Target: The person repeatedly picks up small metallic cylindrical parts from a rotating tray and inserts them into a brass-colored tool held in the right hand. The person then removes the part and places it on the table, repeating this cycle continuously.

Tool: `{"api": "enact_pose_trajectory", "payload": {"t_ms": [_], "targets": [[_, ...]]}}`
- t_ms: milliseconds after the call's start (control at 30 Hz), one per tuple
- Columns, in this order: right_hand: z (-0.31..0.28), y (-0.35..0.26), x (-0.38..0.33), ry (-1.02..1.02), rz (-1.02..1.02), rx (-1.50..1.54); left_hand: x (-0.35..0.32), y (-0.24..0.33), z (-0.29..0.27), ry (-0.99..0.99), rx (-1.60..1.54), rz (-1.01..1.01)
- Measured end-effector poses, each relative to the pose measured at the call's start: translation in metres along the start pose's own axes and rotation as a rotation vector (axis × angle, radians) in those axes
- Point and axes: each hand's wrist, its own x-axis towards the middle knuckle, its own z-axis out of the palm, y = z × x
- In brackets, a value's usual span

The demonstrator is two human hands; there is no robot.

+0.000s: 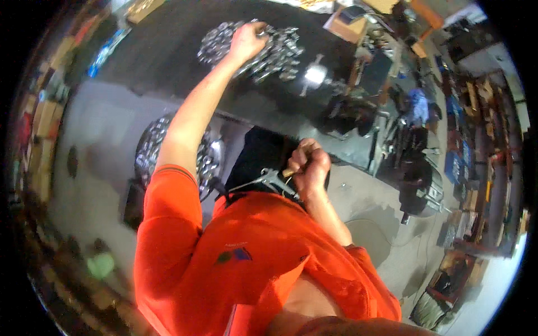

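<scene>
My left hand (248, 43) reaches out over a heap of small shiny metal parts (283, 53) on the dark bench top (168, 50). Its fingers are curled together, and a bit of shiny metal shows between them. Close to my body, my right hand (311, 168) is closed, with a small brass-coloured piece (288, 172) poking out beside the fingers; the rest of it is hidden. Just left of that hand, a silver air blow gun (271, 179) lies over my dark-clothed lap, its thin nozzle pointing left.
Below my left forearm stands a round container full of similar metal parts (150, 148). A bright metal fixture (315, 74) sits right of the heap, near a dark machine (346, 115). Further right are a blue cloth (418, 105) and loaded shelves (493, 168). A cardboard box (344, 27) stands far back.
</scene>
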Motion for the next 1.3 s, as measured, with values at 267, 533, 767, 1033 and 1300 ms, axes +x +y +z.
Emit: {"api": "enact_pose_trajectory", "payload": {"t_ms": [267, 533, 767, 1033, 1300], "targets": [[0.010, 0.021, 0.005, -0.013, 0.110, -0.060, -0.174, -0.093, -0.138, 0.035, 0.017, -0.312], [0.022, 0.033, 0.016, -0.086, 0.218, -0.117, -0.339, -0.214, -0.140, -0.269, 0.444, -0.682], [0.021, 0.032, 0.014, -0.047, 0.210, -0.158, -0.296, -0.198, -0.116, -0.645, 0.802, -0.668], [0.014, 0.033, 0.013, -0.040, 0.167, -0.181, -0.293, -0.197, -0.118, -0.688, 0.902, -0.662], [0.021, 0.034, 0.014, -0.103, 0.210, -0.160, -0.303, -0.189, -0.141, -0.378, 0.301, -0.905]]}}
